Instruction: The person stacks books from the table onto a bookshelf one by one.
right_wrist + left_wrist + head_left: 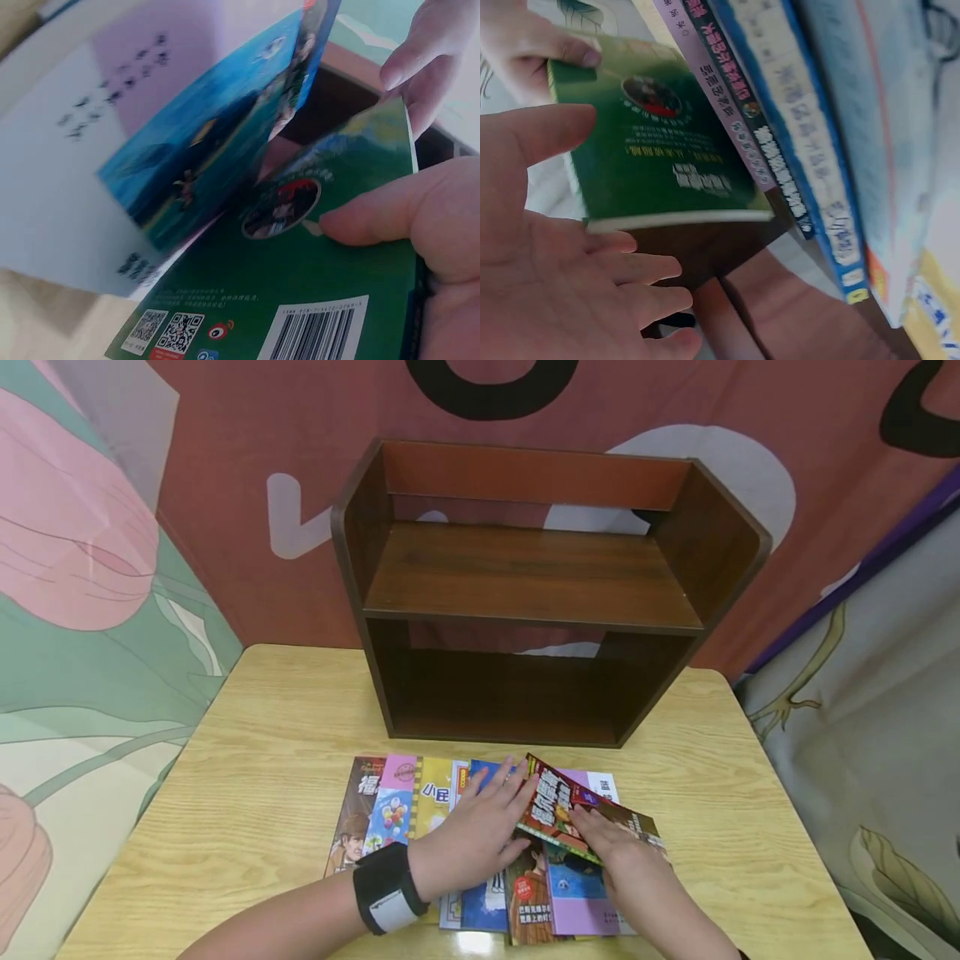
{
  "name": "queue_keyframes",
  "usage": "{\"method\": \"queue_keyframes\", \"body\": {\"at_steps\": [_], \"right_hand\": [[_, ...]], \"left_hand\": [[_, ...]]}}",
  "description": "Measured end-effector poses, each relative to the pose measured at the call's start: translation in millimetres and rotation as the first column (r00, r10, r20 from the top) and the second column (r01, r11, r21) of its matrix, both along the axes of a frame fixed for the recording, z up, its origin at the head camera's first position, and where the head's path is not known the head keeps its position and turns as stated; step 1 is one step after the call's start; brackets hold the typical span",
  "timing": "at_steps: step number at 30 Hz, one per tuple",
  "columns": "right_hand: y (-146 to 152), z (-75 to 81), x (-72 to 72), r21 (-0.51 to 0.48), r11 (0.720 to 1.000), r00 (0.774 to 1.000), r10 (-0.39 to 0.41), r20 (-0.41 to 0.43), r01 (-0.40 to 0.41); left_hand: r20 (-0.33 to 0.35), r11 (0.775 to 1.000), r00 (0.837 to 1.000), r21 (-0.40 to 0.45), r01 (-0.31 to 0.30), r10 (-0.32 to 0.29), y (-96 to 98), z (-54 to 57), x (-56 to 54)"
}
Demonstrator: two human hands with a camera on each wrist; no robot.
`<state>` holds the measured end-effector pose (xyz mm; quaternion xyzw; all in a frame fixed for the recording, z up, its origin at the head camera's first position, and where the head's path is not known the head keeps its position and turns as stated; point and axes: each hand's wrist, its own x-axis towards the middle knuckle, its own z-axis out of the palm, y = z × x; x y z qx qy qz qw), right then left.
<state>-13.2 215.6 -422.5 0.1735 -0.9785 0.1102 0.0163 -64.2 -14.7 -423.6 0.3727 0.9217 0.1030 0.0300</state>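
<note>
My right hand (637, 864) grips a book with a red front cover (543, 806), tilted over a row of overlapping books. In the right wrist view its thumb presses a green back cover (225, 292) with a barcode; the other fingers are hidden behind. My left hand (476, 835) has its fingers straight and spread over the row, touching the red book's left side. In the left wrist view those fingers (656, 296) hold nothing, close to the green cover (652, 172). Books around the hands include a yellow one (433, 777) and a purple one (588, 914).
Behind the books stands a dark brown two-tier bookcase (532, 568) with bare shelves, on a light wooden table (247, 760). A brown book (351, 827) lies at the row's left end. Patterned cloth (247, 435) hangs behind and along both sides.
</note>
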Motion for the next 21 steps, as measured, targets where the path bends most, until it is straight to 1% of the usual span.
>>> {"method": "queue_keyframes", "body": {"at_steps": [3,6,9,11,13,15,18,21], "right_hand": [[-4,1.7,-1.6,0.023,0.998,0.997,0.054,-0.05,-0.053],[-6,2.9,-3.4,0.04,0.995,0.992,0.091,-0.091,-0.088],[-9,4.7,-4.7,0.053,0.99,0.986,0.134,-0.099,-0.129],[-12,6.5,-5.3,0.057,0.987,0.985,0.154,-0.082,-0.15],[-16,7.6,-5.9,0.06,0.985,0.985,0.166,-0.057,-0.162],[-19,7.7,-6.6,0.061,0.984,0.985,0.169,-0.041,-0.166],[-21,7.3,-7.4,0.067,0.982,0.983,0.18,-0.04,-0.177],[-22,7.7,-8.9,0.062,0.981,0.981,0.189,-0.046,-0.186]], "left_hand": [[-0.065,0.998,0.998,-0.07,0.011,-0.015,4.2,1.2,-0.5],[-0.124,0.993,0.992,-0.121,0.005,-0.02,7.3,2.5,-1.0],[-0.152,0.99,0.988,-0.142,0.009,-0.031,11.3,4.1,-0.2],[-0.144,0.988,0.989,-0.152,0.01,-0.032,14.7,4.2,1.2],[-0.148,0.984,0.988,-0.178,0.008,-0.035,18.1,3.1,2.4],[-0.136,0.98,0.99,-0.201,-0.001,-0.027,20.4,2.4,3.4],[-0.106,0.974,0.994,-0.228,-0.006,-0.019,21.3,2.4,3.2],[-0.054,0.973,0.999,-0.228,-0.016,0.004,20.0,4.2,2.7]]}}
